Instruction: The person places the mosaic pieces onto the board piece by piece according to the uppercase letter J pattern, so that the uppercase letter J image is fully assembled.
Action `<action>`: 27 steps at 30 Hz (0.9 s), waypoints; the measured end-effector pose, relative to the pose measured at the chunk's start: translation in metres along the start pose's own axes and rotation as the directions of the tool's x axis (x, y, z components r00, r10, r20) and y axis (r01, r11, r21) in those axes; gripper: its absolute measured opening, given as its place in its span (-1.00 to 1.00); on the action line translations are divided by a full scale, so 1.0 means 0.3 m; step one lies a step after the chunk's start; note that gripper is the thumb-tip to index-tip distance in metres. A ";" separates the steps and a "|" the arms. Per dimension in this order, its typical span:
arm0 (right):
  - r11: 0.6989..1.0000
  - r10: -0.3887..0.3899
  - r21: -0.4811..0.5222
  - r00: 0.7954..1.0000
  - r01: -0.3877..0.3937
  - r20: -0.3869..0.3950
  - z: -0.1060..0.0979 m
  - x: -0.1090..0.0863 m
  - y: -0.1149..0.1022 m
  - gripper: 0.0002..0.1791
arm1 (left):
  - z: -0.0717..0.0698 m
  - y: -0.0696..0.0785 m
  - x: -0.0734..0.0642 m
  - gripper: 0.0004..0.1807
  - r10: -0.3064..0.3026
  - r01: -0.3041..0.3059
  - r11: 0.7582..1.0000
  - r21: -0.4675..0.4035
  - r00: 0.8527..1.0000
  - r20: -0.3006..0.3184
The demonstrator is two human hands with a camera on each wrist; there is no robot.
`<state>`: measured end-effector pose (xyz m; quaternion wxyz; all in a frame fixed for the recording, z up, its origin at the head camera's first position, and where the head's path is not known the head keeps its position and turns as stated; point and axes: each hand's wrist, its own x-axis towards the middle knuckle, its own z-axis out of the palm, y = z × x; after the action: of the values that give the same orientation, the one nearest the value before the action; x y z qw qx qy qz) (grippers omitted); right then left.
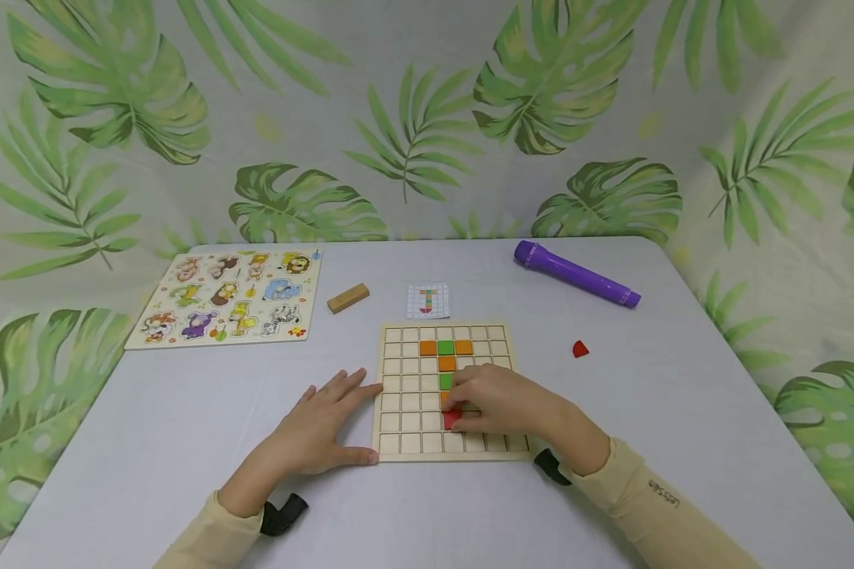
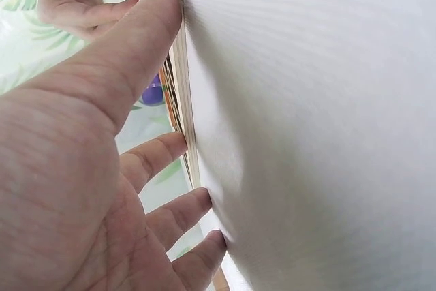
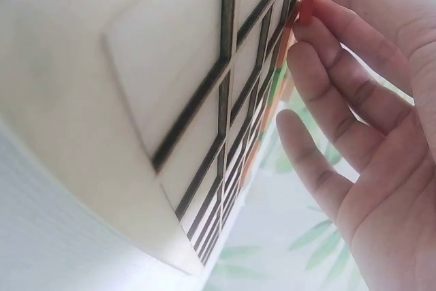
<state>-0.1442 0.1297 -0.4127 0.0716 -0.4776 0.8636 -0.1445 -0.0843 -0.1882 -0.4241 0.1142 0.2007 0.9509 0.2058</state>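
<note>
A wooden grid board (image 1: 401,445) lies flat in front of me. Orange and green square tiles form a T on it, with a green tile (image 1: 445,348) in the middle of the top row. My right hand (image 1: 498,399) pinches a red tile (image 1: 451,420) between thumb and fingers, at the low end of the T's stem. In the right wrist view, the red tile (image 3: 308,1) stands edge-on right at the board's surface, its other fingers spread loosely. My left hand (image 1: 320,427) has its fingers spread, with thumb and fingertips touching the board's left edge.
Behind the board lies a small card (image 1: 414,303) printed with a coloured pattern. A wooden block (image 1: 348,299) and an animal puzzle board (image 1: 217,299) are to the left. To the right are a purple microphone-shaped stick (image 1: 576,274) and a red quarter-round piece (image 1: 580,348).
</note>
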 end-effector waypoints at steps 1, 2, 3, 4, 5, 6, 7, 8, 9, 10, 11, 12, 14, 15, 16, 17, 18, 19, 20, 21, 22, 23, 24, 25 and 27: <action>1.000 -0.002 0.000 1.000 0.002 -0.002 0.001 0.000 0.000 -0.80 | 0.000 0.000 0.000 0.05 -0.001 0.001 1.000 0.000 1.000 0.000; 1.000 -0.002 0.002 1.000 0.002 -0.002 0.001 0.001 0.000 -0.80 | 0.000 0.000 -0.001 0.05 -0.003 0.003 1.000 -0.001 1.000 0.001; 1.000 0.002 0.005 1.000 -0.002 0.000 0.000 0.002 -0.001 -0.80 | 0.000 0.000 -0.001 0.06 -0.004 0.004 1.000 -0.002 1.000 0.002; 1.000 0.002 0.005 1.000 -0.002 0.001 -0.001 0.001 -0.002 -0.79 | 0.000 0.001 -0.002 0.06 -0.004 0.004 1.000 -0.003 1.000 0.003; 1.000 0.004 0.007 1.000 -0.004 0.003 -0.002 0.001 -0.003 -0.79 | -0.001 0.001 -0.002 0.06 -0.004 0.004 1.000 -0.005 1.000 0.004; 1.000 0.003 0.008 1.000 -0.003 0.003 -0.003 0.001 -0.003 -0.79 | -0.001 0.001 -0.003 0.06 -0.004 0.004 1.000 -0.007 1.000 0.005; 1.000 0.005 0.010 1.000 -0.005 0.004 -0.003 0.001 -0.003 -0.80 | -0.001 0.001 -0.003 0.06 -0.005 0.005 1.000 -0.009 1.000 0.006; 1.000 0.007 0.012 1.000 -0.007 0.006 -0.004 0.001 -0.003 -0.80 | -0.001 0.002 -0.004 0.06 -0.005 0.005 1.000 -0.011 1.000 0.007; 1.000 0.007 0.011 1.000 -0.007 0.006 -0.004 0.000 -0.003 -0.81 | -0.001 0.001 -0.003 0.06 -0.005 0.005 1.000 -0.011 1.000 0.007; 1.000 0.007 0.010 1.000 -0.007 0.005 -0.004 0.000 -0.002 -0.82 | -0.001 0.001 -0.003 0.06 -0.004 0.004 1.000 -0.012 1.000 0.007; 1.000 0.011 0.013 1.000 -0.011 0.007 -0.004 0.000 -0.002 -0.82 | -0.001 0.001 -0.003 0.06 -0.004 0.004 1.000 -0.011 1.000 0.007; 1.000 0.010 0.013 1.000 -0.010 0.007 -0.004 0.000 -0.003 -0.84 | -0.001 0.001 -0.002 0.06 -0.004 0.004 1.000 -0.010 1.000 0.007; 1.000 0.001 0.014 1.000 -0.001 0.004 -0.003 0.000 -0.002 -0.86 | -0.001 0.000 -0.002 0.06 -0.004 0.004 1.000 -0.010 1.000 0.006; 1.000 -0.002 0.016 1.000 0.002 0.003 -0.003 0.001 -0.002 -0.87 | 0.000 -0.001 -0.002 0.06 -0.003 0.003 1.000 -0.010 1.000 0.006; 1.000 -0.004 0.018 1.000 0.004 0.003 -0.003 0.001 -0.001 -0.87 | 0.000 -0.001 -0.002 0.06 -0.003 0.003 1.000 -0.010 1.000 0.005; 1.000 -0.006 0.019 1.000 0.006 0.004 -0.003 0.002 -0.001 -0.88 | 0.000 -0.001 -0.001 0.06 -0.001 0.001 1.000 -0.009 1.000 0.004; 1.000 -0.006 0.020 1.000 0.006 0.004 -0.002 0.003 -0.001 -0.88 | 0.000 -0.002 -0.001 0.06 -0.002 0.002 1.000 -0.008 1.000 0.004; 1.000 -0.005 0.021 1.000 0.005 0.004 -0.001 0.003 0.000 -0.88 | 0.000 -0.003 -0.001 0.05 -0.001 0.001 1.000 -0.007 1.000 0.003; 1.000 0.000 0.023 1.000 -0.001 0.007 -0.002 0.004 0.000 -0.88 | 0.001 -0.004 0.000 0.05 -0.002 0.002 1.000 -0.007 1.000 0.003; 1.000 0.005 0.023 1.000 -0.005 0.010 -0.002 0.004 -0.001 -0.87 | 0.001 -0.005 0.000 0.05 -0.002 0.002 1.000 -0.006 1.000 0.003; 1.000 0.008 0.023 1.000 -0.008 0.012 -0.003 0.004 -0.002 -0.87 | 0.001 -0.005 0.001 0.05 -0.002 0.002 1.000 -0.006 1.000 0.003; 1.000 0.007 0.022 1.000 -0.008 0.012 -0.004 0.004 -0.002 -0.86 | 0.002 -0.006 0.001 0.05 -0.001 0.001 1.000 -0.006 1.000 0.003; 1.000 0.008 0.023 1.000 -0.008 0.012 -0.005 0.003 -0.002 -0.85 | 0.002 -0.006 0.001 0.05 -0.001 0.001 1.000 -0.007 1.000 0.003; 1.000 0.009 0.023 1.000 -0.009 0.011 -0.007 0.002 -0.002 -0.85 | 0.002 -0.006 0.001 0.05 0.000 0.000 1.000 -0.007 1.000 0.003; 1.000 0.016 0.027 1.000 -0.016 0.002 -0.009 -0.001 0.002 -0.86 | 0.003 -0.006 0.000 0.05 0.001 -0.001 1.000 -0.007 1.000 0.002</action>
<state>-0.1453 0.1307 -0.4103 0.0798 -0.4698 0.8653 -0.1552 -0.0846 -0.1894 -0.4255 0.1155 0.2011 0.9500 0.2092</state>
